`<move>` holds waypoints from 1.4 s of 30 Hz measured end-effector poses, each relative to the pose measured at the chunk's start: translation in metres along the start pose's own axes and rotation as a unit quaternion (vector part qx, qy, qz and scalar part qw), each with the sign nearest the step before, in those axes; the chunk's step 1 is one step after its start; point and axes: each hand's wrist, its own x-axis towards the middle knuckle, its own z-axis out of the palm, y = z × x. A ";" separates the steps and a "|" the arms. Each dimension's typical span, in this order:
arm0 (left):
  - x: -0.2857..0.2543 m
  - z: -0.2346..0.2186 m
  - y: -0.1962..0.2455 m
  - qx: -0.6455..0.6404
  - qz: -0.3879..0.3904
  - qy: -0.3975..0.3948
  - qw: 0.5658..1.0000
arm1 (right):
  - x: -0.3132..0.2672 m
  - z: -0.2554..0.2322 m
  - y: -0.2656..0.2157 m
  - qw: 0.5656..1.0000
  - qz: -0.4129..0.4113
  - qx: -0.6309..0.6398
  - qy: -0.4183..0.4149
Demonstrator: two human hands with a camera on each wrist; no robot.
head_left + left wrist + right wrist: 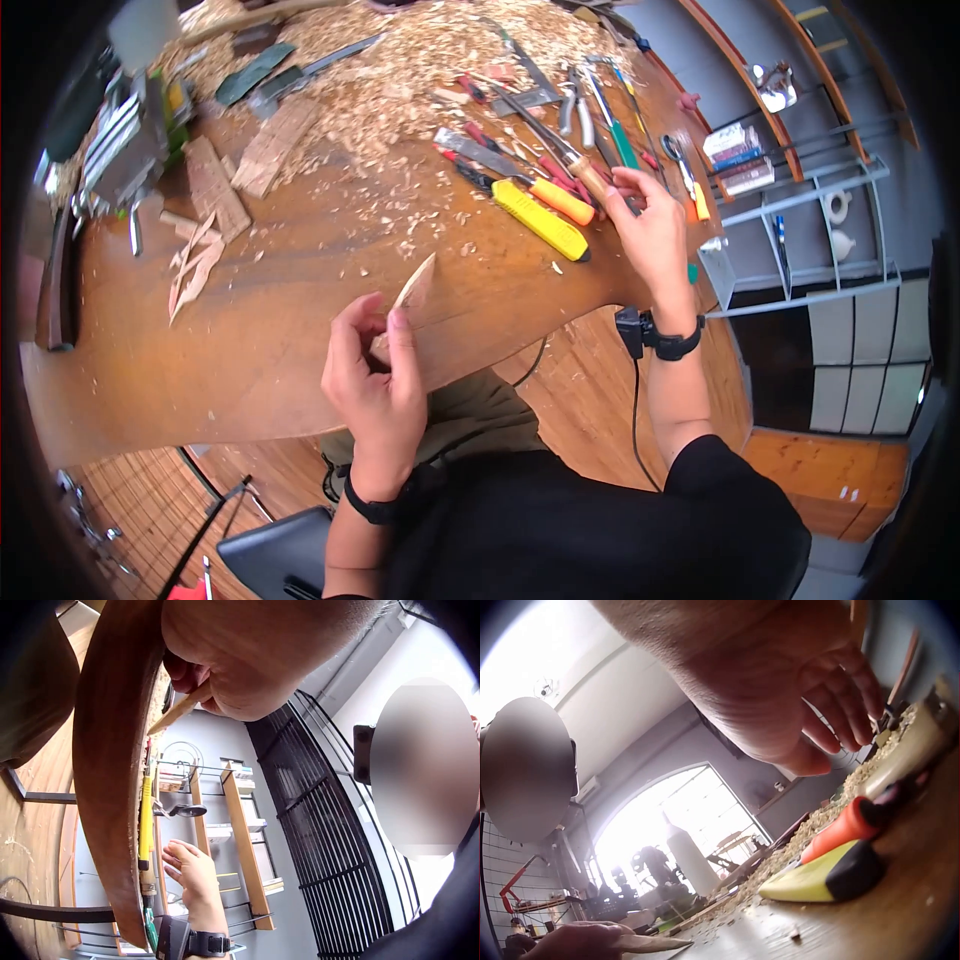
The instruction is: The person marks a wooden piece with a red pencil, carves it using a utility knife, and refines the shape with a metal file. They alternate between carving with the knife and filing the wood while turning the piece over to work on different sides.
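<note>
My left hand point(375, 365) pinches a small pale piece of wood point(418, 283) between thumb and fingers, its carved point sticking up past the fingertips. In the right wrist view the tapered wood point(656, 943) lies low over the tabletop. At the tools on the right, my right hand point(650, 225) reaches over a wooden tool handle point(592, 180), fingers loosely extended. The right wrist view shows these fingers point(840, 712) spread with nothing between them, above the tools. Closest to that hand lie a yellow utility knife point(540, 222) and a chisel with a yellow-orange handle point(560, 200).
Wood shavings point(400, 70) cover the back of the wooden table point(250, 330). Pliers point(577, 110), scissors point(680, 160) and a green-handled tool point(622, 145) lie at the right. A metal vise point(125, 140) and flat wood offcuts point(217, 190) are at the left.
</note>
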 end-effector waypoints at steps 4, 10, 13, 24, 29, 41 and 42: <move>-0.001 0.003 0.004 0.037 0.001 0.005 0.999 | 0.008 -0.013 0.025 0.999 0.041 -0.005 0.021; -0.003 0.008 -0.003 0.064 0.042 -0.004 0.997 | 0.017 -0.031 0.058 0.999 0.041 -0.009 -0.027; -0.004 0.009 -0.007 0.072 0.032 0.007 0.997 | 0.017 -0.036 0.076 0.999 0.025 -0.001 -0.032; -0.006 0.018 0.001 0.115 0.000 0.025 0.993 | 0.008 -0.070 0.126 0.991 0.129 0.027 0.021; -0.001 0.013 0.004 0.187 -0.006 0.000 0.982 | 0.005 -0.072 0.138 0.990 0.137 0.013 0.008; 0.000 0.021 0.009 0.274 0.036 0.012 0.961 | 0.019 -0.040 0.064 0.994 -0.027 0.053 -0.095; 0.001 0.021 0.008 0.266 0.043 0.008 0.963 | 0.015 -0.035 0.051 0.989 -0.029 0.087 -0.120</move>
